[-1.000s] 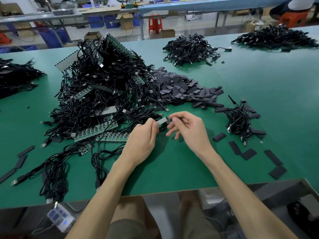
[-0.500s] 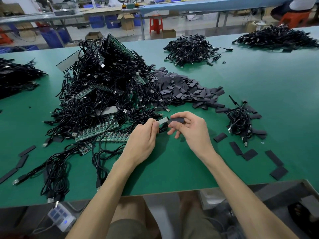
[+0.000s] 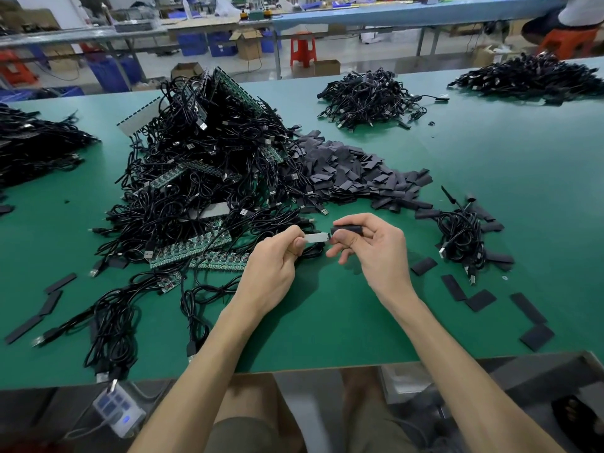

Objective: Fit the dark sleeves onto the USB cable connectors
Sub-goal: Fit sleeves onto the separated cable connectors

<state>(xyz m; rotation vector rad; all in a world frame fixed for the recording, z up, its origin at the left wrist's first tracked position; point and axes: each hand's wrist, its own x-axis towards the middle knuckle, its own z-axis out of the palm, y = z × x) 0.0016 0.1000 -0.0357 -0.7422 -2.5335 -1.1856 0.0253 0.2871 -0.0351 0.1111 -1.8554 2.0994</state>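
Observation:
My left hand (image 3: 277,259) pinches a pale grey connector (image 3: 316,237) at the end of a black USB cable, its free end pointing right. My right hand (image 3: 376,250) pinches a dark sleeve (image 3: 347,229) between thumb and fingers, its open mouth just at the connector's tip. Both hands hover above the green table (image 3: 327,315), near its front middle. A heap of loose dark sleeves (image 3: 353,173) lies behind the hands.
A big tangle of black cables and green circuit strips (image 3: 202,191) fills the left centre. A small cable bundle (image 3: 461,237) lies to the right, with flat sleeves (image 3: 480,300) scattered near it. More cable piles (image 3: 369,98) sit at the back. A power strip (image 3: 119,410) hangs off the front edge.
My right hand has raised the dark sleeve and brought its mouth to the connector tip. My left hand has kept its hold on the connector.

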